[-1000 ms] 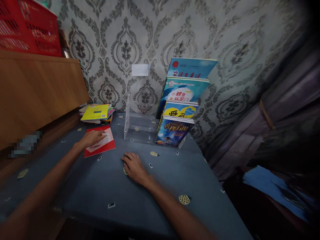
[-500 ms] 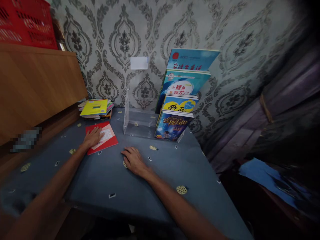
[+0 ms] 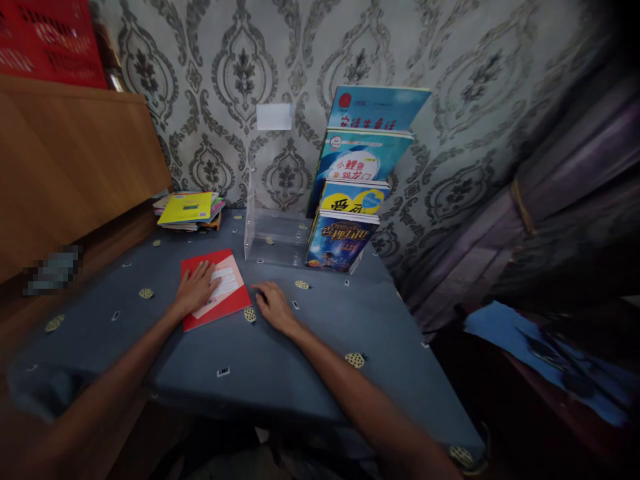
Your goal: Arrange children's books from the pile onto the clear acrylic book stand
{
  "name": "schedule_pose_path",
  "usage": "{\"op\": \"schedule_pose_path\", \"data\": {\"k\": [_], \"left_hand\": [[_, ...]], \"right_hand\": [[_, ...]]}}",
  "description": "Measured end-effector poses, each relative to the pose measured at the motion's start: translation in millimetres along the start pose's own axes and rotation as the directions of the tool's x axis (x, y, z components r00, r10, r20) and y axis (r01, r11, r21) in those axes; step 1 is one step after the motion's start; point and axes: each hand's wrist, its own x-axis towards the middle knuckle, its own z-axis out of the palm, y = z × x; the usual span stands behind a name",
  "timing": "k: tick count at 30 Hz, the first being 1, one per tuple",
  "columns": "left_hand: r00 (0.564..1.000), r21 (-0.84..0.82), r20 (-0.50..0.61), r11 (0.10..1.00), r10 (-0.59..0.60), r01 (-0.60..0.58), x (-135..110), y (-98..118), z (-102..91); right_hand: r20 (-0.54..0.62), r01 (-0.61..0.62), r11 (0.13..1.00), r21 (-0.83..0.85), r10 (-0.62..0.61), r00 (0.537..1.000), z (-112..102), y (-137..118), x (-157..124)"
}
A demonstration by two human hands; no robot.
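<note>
The left hand [image 3: 197, 290] lies flat, fingers apart, with the red-and-pink booklet [image 3: 229, 283] under its palm; the right hand [image 3: 274, 307], loosely bent and gripping nothing visible, rests just beside the booklet. Light, even palm pressure (not fingertips) should avoid bending it.

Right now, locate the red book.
In the head view, the red book lies left of centre on the table, under the left hand, with the right hand beside it.

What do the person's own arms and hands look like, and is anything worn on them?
The left hand and right hand wear no gloves. No sleeve, watch or bracelet shows on the left arm or right arm. Any ring would be too small to tell.
</note>
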Motion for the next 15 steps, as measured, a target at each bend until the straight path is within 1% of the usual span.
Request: {"op": "schedule_pose_path", "data": {"k": [4,10,15], "left_hand": [[1.000,-0.022,0.005,0.999,0.030,-0.030,-15,15,-0.9],[0.998,-0.022,0.011,0.998,0.065,-0.065,-25,23,0.5],[0.992,-0.013,-0.007,0.992,0.129,-0.129,-36,34,2.4]], "right_hand": [[-0.049,-0.040,0.999,-0.012,0.040,0.998,-8,15,-5],[-0.089,-0.052,0.995,-0.086,0.044,0.995,-28,33,-17],[-0.054,-0.091,0.975,-0.203,0.081,0.995,-49,34,-28]]}}
